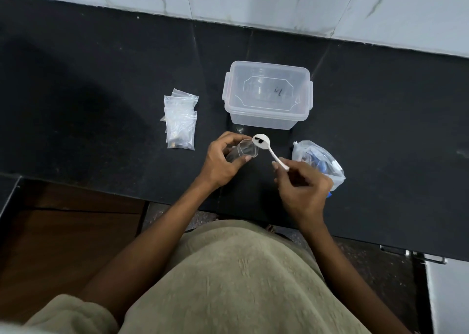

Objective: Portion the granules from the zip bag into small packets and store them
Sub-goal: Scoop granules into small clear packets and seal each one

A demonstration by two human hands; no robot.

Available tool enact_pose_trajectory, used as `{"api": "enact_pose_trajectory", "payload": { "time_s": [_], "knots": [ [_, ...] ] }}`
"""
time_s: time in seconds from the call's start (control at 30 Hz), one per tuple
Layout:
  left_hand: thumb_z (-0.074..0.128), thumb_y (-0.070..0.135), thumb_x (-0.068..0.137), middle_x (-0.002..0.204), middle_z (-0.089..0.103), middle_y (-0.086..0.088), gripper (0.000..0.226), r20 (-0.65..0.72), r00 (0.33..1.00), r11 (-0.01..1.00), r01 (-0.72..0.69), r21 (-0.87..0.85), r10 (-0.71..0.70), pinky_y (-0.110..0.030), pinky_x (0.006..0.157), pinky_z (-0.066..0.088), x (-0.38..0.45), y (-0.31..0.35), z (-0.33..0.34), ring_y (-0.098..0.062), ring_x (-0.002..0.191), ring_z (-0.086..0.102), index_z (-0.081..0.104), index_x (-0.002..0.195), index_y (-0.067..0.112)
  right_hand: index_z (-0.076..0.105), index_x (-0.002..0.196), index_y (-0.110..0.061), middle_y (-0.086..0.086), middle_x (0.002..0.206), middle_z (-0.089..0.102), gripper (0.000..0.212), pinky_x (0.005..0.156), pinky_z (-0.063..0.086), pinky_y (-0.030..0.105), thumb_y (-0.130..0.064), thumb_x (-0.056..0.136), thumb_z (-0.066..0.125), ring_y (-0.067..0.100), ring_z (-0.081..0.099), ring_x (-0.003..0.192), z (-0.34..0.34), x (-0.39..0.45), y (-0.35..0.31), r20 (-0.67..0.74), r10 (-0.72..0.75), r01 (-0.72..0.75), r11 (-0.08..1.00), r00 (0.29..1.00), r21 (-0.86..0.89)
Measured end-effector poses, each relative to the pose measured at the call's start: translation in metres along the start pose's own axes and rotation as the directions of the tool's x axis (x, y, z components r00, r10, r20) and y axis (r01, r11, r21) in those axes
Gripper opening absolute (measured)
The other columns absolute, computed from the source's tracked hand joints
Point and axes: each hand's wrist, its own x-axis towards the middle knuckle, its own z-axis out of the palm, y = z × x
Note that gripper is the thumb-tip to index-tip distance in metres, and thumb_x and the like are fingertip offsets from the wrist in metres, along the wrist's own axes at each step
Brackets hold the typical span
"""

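Both hands raised: left hand (223, 161) pinches packet (247, 149), right hand (302, 189) tilts spoon (264, 143).

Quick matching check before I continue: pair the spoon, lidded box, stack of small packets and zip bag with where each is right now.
Things:
1. white spoon
2. lidded box
3. stack of small packets
4. zip bag

Places:
A. far left on the counter
B. by the right hand
C. at the mouth of the packet in the left hand
D. behind both hands, closed

Pairs: 1-C, 2-D, 3-A, 4-B
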Motion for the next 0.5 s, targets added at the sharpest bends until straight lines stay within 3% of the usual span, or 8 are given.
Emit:
{"api": "enact_pose_trajectory", "payload": {
  "time_s": [0.07, 0.1, 0.2, 0.4, 0.5],
  "knots": [
    [0.075, 0.009, 0.08, 0.114, 0.068, -0.009, 0.033, -0.014, 1.0, 0.999, 0.013, -0.038, -0.014, -0.036, 0.09, 0.058, 0.001, 0.0, 0.001, -0.024, 0.106, 0.069, 0.07, 0.111, 0.02, 0.08, 0.09, 0.0, 0.007, 0.074, 0.074, 0.006, 0.06, 0.052, 0.023, -0.002, 0.085, 0.08, 0.013, 0.065, 0.06, 0.002, -0.004, 0.008, 0.004, -0.348, 0.343, 0.922, 0.938, -0.182],
    [0.076, 0.009, 0.08, 0.115, 0.069, -0.01, 0.032, -0.013, 1.0, 0.998, 0.02, -0.054, -0.02, -0.036, 0.091, 0.058, 0.001, 0.0, 0.002, -0.025, 0.108, 0.069, 0.071, 0.112, 0.014, 0.08, 0.09, 0.002, 0.009, 0.074, 0.073, 0.006, 0.058, 0.052, 0.025, 0.0, 0.085, 0.078, 0.017, 0.064, 0.059, 0.004, -0.005, 0.013, 0.052, -0.414, 0.414, 0.88, 0.909, -0.232],
    [0.075, 0.008, 0.081, 0.116, 0.07, -0.013, 0.035, -0.004, 1.0, 0.999, 0.03, -0.042, -0.03, -0.033, 0.093, 0.057, 0.001, -0.005, 0.003, -0.025, 0.108, 0.069, 0.071, 0.115, 0.001, 0.08, 0.092, 0.002, 0.012, 0.076, 0.073, 0.012, 0.05, 0.054, 0.036, -0.001, 0.088, 0.068, 0.025, 0.066, 0.059, 0.009, -0.004, 0.026, 0.187, -0.466, 0.502, 0.803, 0.865, -0.321],
    [0.077, 0.01, 0.082, 0.115, 0.071, -0.012, 0.034, -0.032, 0.998, 0.998, 0.047, -0.052, -0.048, -0.037, 0.095, 0.057, 0.0, -0.008, 0.005, -0.025, 0.108, 0.07, 0.072, 0.114, 0.002, 0.08, 0.094, 0.002, 0.012, 0.08, 0.073, 0.018, 0.049, 0.052, 0.034, -0.003, 0.093, 0.063, 0.025, 0.066, 0.06, 0.01, -0.002, 0.038, 0.185, -0.571, 0.595, 0.717, 0.8, -0.362],
    [0.079, 0.007, 0.081, 0.115, 0.072, -0.012, 0.034, -0.041, 0.995, 0.991, 0.088, -0.103, -0.093, -0.042, 0.098, 0.056, 0.0, -0.01, 0.004, -0.026, 0.109, 0.07, 0.073, 0.113, 0.001, 0.08, 0.092, 0.002, 0.011, 0.076, 0.073, 0.021, 0.049, 0.052, 0.032, -0.007, 0.094, 0.061, 0.023, 0.065, 0.058, 0.013, 0.0, 0.036, 0.194, -0.533, 0.566, 0.754, 0.824, -0.332]
  ]
}}
